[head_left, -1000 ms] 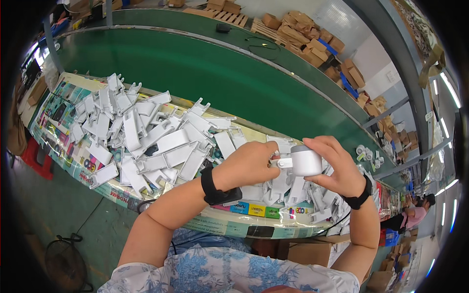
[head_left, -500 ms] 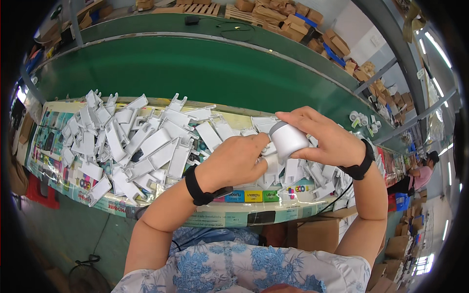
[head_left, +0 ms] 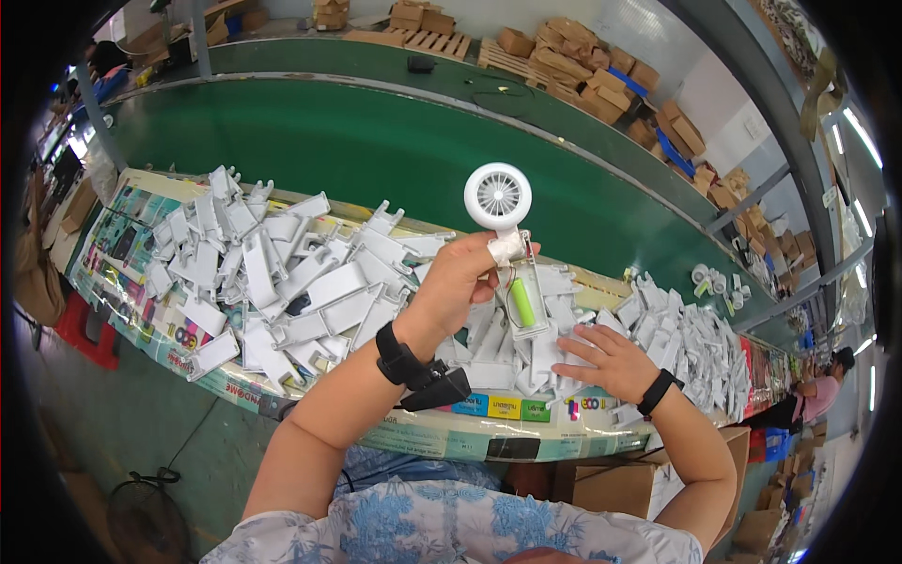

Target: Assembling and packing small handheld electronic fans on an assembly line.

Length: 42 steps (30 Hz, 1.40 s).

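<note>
A white handheld fan (head_left: 498,199) is held above a laden surface (head_left: 404,434), its neck pinched between the thumb and fingers of the left hand (head_left: 456,282), its round head uppermost and its open handle baring a green battery cell (head_left: 521,303). A light, steady grip at the neck is judged best, so that the exposed cell is not pressed. The right hand (head_left: 615,365) is held low, fingers spread, over white plastic shells (head_left: 543,359); whether any is touched cannot be told. Both elbows are bent.
</note>
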Available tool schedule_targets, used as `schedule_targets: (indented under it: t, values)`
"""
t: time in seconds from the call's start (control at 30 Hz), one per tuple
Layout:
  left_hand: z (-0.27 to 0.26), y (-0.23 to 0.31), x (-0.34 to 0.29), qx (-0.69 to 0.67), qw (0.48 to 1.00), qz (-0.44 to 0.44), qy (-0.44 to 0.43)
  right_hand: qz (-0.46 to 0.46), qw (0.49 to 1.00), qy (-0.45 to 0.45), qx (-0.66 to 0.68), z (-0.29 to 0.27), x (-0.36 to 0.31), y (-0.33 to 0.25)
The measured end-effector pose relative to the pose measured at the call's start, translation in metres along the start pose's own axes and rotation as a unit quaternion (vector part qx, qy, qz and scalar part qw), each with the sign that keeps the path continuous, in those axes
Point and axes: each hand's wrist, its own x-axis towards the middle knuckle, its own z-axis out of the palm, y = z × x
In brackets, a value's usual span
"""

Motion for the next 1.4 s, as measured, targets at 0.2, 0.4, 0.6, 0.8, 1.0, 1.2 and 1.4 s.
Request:
schedule_targets:
  t: [0.2,0.4,0.6,0.8,1.0,1.2,1.4]
  values:
    - [0.003,-0.004,-0.001,-0.016,0.997,0.054,0.055,0.033,0.999,0.014,0.017,0.007,-0.006,0.010]
    - [0.000,-0.006,-0.003,-0.087,0.994,0.049,0.043,-0.008,0.999,0.001,0.037,0.018,-0.007,0.001]
    - [-0.001,-0.006,0.003,-0.094,0.990,0.065,0.079,0.014,0.997,0.031,0.066,0.022,-0.009,0.012]
    - [-0.004,-0.009,0.007,-0.098,0.989,0.085,0.076,0.020,0.997,0.065,0.043,0.029,-0.013,0.014]
    - [-0.008,-0.018,0.008,-0.122,0.987,0.070,0.073,-0.004,0.999,0.035,-0.026,0.022,0.001,0.006]
    - [-0.008,-0.020,0.009,-0.122,0.989,0.061,0.060,-0.023,0.999,0.021,-0.023,0.030,0.008,0.013]
    - [-0.004,-0.018,0.009,-0.143,0.985,0.072,0.070,0.041,0.990,0.123,0.057,0.014,0.001,0.021]
